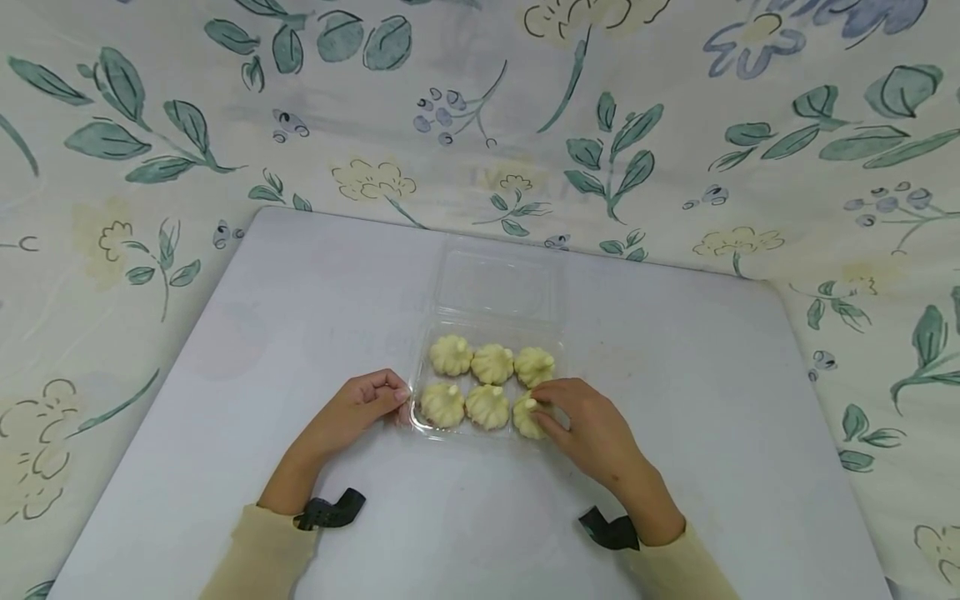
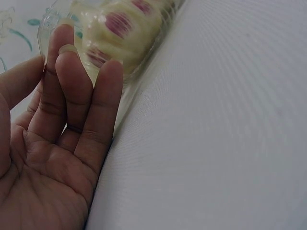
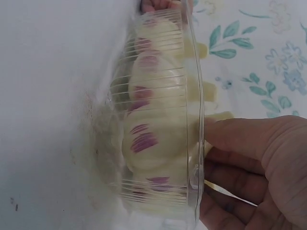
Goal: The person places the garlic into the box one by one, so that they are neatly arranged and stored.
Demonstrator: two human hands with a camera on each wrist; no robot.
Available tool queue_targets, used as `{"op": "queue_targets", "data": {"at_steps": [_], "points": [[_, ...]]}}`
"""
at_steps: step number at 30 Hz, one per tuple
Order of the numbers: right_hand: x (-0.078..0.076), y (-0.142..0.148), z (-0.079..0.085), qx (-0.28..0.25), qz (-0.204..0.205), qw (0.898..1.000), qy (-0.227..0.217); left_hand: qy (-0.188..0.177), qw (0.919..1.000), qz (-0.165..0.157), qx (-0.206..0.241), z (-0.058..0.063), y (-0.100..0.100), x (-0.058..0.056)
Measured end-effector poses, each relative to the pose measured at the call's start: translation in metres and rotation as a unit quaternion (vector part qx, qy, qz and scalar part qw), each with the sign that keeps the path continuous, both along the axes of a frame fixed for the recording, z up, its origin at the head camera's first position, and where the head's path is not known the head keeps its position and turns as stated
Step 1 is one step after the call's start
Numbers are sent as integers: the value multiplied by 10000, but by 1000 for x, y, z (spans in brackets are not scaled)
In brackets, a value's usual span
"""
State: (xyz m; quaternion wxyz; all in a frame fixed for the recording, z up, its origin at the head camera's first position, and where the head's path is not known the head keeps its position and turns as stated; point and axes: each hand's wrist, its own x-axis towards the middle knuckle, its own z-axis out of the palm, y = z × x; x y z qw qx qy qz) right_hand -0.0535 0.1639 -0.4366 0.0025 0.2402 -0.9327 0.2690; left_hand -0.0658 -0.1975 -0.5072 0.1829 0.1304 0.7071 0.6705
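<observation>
A clear plastic clamshell box [image 1: 468, 436] lies on the table with its lid [image 1: 498, 283] folded back. Several pale yellow garlic bulbs [image 1: 492, 364] sit in it in two rows, stems up; purple streaks show on their sides in both wrist views. At the box's left rim, my left hand [image 1: 352, 417] pinches the edge between thumb and forefinger, other fingers beside the wall. My right hand [image 1: 596, 429] reaches over the right rim and pinches the stem of the front right garlic bulb [image 1: 527, 419], partly hidden by my fingers. That bulb [image 3: 144, 139] shows low inside the box wall.
The white table [image 1: 675, 358] extends around the box on all sides. Behind it hangs a floral cloth [image 1: 480, 83]. Dark wrist straps [image 1: 330, 510] stick out from both sleeves.
</observation>
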Motion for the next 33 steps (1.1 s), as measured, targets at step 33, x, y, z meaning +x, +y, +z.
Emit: {"op": "queue_targets", "data": {"at_steps": [33], "points": [[-9,6,10,-280,246,9992,-123,69,9999,-70,110,-4,-3,-2]]}}
